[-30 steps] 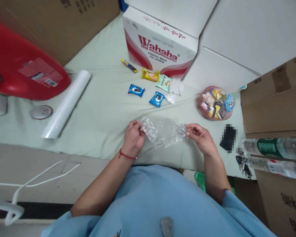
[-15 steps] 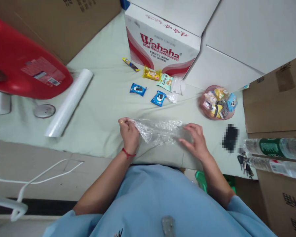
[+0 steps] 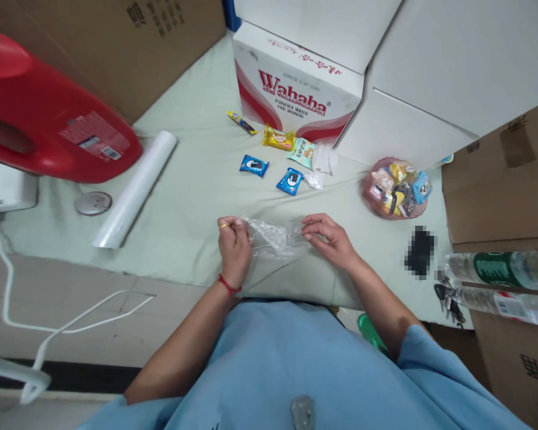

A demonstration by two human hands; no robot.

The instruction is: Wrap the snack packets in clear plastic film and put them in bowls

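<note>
Both forearms rise from the lower edge of the frame toward its centre, bare below blue sleeves. The left hand (image 3: 234, 248) sits just left of centre, knuckles up, fingers curled into a loose fist with fingertips pinched together — a ring on one finger, a red cord round the wrist. The right hand (image 3: 329, 239) lies right of centre, palm down, fingers stretched leftward toward the left hand, tips bunched — the two hands near, not touching.

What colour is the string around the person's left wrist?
Red. The string circles the left wrist just below the left hand, clearest in the head view.
</note>
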